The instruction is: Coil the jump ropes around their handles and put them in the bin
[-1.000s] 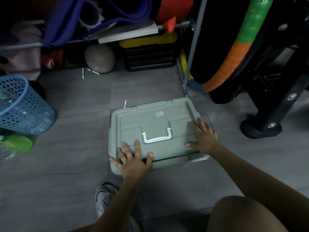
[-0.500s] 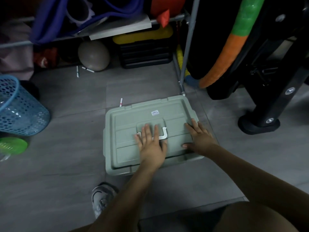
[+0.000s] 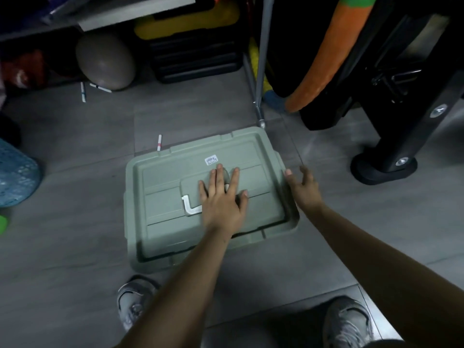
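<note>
Bin point(image 3: 160, 222), lidded, on floor — under left hand point(image 3: 222, 199), which lies flat, fingers straight, over white handle point(image 3: 188, 205). Right hand point(image 3: 305, 189) — fingers loosely spread, at bin's right rim. Jump ropes unseen.

Bare floor point(image 3: 75, 197) lay open left of the closed bin point(image 3: 160, 237), as far as the blue basket point(image 3: 15, 177). A metal rack leg point(image 3: 261, 79) stood just behind the bin's far right corner. A black machine base point(image 3: 381, 167) blocked the right side, near the right hand point(image 3: 305, 188).
</note>
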Motion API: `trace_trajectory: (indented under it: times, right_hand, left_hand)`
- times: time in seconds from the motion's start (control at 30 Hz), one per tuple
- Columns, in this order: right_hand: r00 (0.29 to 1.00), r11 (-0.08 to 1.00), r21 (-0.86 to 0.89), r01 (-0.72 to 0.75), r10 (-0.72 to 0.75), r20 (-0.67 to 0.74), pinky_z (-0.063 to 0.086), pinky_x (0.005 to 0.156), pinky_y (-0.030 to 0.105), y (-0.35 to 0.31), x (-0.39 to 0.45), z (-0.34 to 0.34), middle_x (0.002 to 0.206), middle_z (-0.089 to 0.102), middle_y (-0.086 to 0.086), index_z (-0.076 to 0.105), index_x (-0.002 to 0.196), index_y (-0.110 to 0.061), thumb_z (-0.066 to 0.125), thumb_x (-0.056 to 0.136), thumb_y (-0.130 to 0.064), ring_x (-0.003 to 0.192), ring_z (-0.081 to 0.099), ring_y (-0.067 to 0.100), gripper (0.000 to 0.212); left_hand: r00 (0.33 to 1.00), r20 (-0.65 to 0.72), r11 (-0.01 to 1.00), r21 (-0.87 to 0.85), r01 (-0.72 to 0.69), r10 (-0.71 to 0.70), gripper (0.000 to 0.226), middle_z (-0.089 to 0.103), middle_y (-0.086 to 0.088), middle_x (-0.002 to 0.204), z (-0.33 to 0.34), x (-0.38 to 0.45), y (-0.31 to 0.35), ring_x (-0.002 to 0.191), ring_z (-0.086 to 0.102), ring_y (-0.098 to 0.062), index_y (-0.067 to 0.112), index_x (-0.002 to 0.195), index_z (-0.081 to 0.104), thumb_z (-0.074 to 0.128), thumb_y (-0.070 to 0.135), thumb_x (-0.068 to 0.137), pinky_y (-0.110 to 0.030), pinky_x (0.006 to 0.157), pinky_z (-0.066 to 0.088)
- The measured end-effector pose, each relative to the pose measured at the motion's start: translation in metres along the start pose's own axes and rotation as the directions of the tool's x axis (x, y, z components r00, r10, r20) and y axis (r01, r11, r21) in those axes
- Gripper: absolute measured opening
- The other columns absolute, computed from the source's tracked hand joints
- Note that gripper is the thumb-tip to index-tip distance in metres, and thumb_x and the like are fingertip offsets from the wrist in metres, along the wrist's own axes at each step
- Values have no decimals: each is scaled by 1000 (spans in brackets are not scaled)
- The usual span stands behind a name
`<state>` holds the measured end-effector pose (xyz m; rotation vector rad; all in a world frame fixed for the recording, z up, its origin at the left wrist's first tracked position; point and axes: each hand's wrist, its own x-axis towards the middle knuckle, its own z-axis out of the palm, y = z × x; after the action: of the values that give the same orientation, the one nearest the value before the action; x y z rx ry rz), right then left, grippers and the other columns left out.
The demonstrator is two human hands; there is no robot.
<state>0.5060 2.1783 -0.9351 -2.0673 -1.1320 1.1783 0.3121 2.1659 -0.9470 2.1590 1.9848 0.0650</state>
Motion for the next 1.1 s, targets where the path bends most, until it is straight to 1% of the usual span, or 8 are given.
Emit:
trace_trajectory:
  times: [0.1, 0.27, 0.37, 0.5, 0.67, 0.9, 1.03, 1.1]
  right_hand:
    - [956, 967, 202, -155, 95, 278, 45, 100, 47, -4, 5, -3, 118, 64, 15, 63, 112, -12, 41, 91, -58, 113, 58, 34, 55]
    - [906, 949, 217, -231, 128, 404, 50, 84, 39, 4, -2, -8, 101, 69, 1, 67, 103, -20, 33, 87, -69, 96, 63, 22, 62]
    - [962, 964, 212, -162, 106, 252, 54, 74, 34, 2, -1, -3, 91, 71, 6, 70, 93, -15, 44, 82, -73, 88, 67, 23, 64]
    - [999, 998, 44, -53, 54, -4, 48, 76, 32, -2, -3, 1, 107, 64, 13, 57, 111, -10, 54, 78, -70, 92, 62, 28, 69]
    - [997, 987, -148, 66, -72, -36, 46, 88, 42, -16, -21, 10, 124, 58, 14, 36, 133, -10, 59, 89, -42, 112, 56, 36, 58]
    - [980, 950, -282, 137, -171, -102, 44, 72, 40, -19, -23, 22, 106, 63, 23, 38, 121, -4, 47, 97, -29, 95, 60, 41, 35]
    - [986, 919, -371, 134, -161, -43, 44, 87, 42, -16, -23, 26, 132, 49, 25, 28, 136, -3, 39, 100, -32, 115, 52, 39, 47]
    - [989, 846, -519, 125, -147, -2, 26, 111, 42, -15, -26, 28, 152, 21, 24, 12, 146, 0, 32, 101, -33, 140, 25, 36, 60]
  left_hand:
    - [1000, 15, 1000, 19, -4, 4, 68, -9, -6, 160, 2, 1, -1, 147, -9, -22, 35, 151, -3, -3, 56, 87, -48, 118, -5]
    - [1000, 16, 1000, 27, 8, -9, 67, -9, -6, 160, 4, 2, 0, 147, -9, -22, 35, 150, -5, -2, 56, 86, -48, 118, -5]
    - [1000, -8, 1000, 10, 10, -10, 66, -5, -6, 161, 5, 2, -1, 147, -5, -22, 35, 151, 0, 3, 55, 88, -48, 118, -4]
    - [1000, -5, 1000, 31, 1, 0, 66, -6, -6, 161, 4, 1, -1, 147, -6, -22, 35, 151, -2, 2, 55, 88, -48, 118, -4]
    - [1000, -26, 1000, 22, -3, 4, 65, -1, -7, 161, 6, 2, -1, 147, -3, -23, 34, 152, 2, 7, 55, 90, -48, 118, -2]
    - [1000, -21, 1000, 22, -4, 4, 67, -2, -7, 161, 6, 2, -1, 147, -3, -24, 34, 152, 1, 5, 56, 89, -49, 118, -1]
    - [1000, -16, 1000, 12, 0, 0, 66, 0, -8, 161, 4, 2, -1, 147, -1, -25, 33, 152, 4, 7, 55, 90, -49, 118, -2]
    - [1000, -13, 1000, -14, -10, 10, 66, 3, -9, 161, 3, 2, -2, 147, 1, -26, 32, 152, 8, 8, 54, 89, -49, 118, -1]
